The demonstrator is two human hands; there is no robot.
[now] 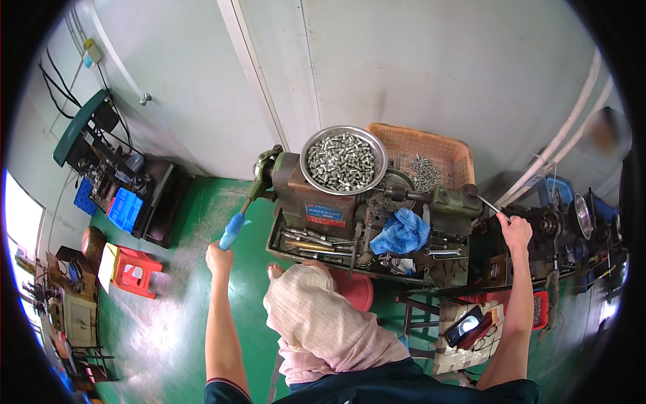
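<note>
My left hand [219, 259] is closed round the lower end of a lever handle [232, 229] wrapped in blue material. The lever joins the left end of a small green bench lathe [289, 178]. On the other side my right hand [516, 232] grips a thin metal lever [490, 203] that comes from the lathe's right-hand end [452, 200]. A steel bowl [381, 161] heaped with small metal parts rests on top of the machine. Between my hands, a crumpled blue cloth [402, 232] lies over its middle.
Behind the lathe, an orange plastic basket [463, 151] holds more metal parts. Rods and a wrench [445, 253] lie in the machine's tray. A phone [464, 326] rests on a covered seat at right. A red stool [138, 273] and another machine [101, 141] stand left.
</note>
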